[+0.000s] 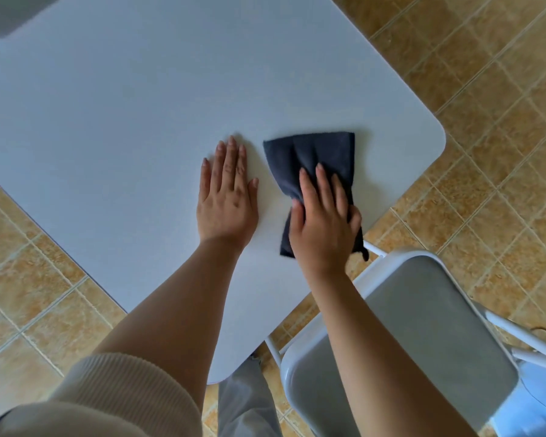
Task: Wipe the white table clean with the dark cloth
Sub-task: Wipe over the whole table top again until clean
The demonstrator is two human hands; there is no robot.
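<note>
The white table (133, 115) fills the upper left and middle of the view, with its rounded right corner near the cloth. A dark cloth (312, 156) lies crumpled on the table close to the near right edge, and its lower end hangs over that edge. My right hand (323, 222) presses on the cloth's near part, fingers curled into the fabric. My left hand (227, 197) rests flat on the bare table just left of the cloth, fingers together, holding nothing.
A grey folding chair (423, 335) with a white frame stands at the lower right, right against the table's near edge. Tan tiled floor (501, 105) surrounds the table. Another grey chair's corner (0, 14) shows at the top left.
</note>
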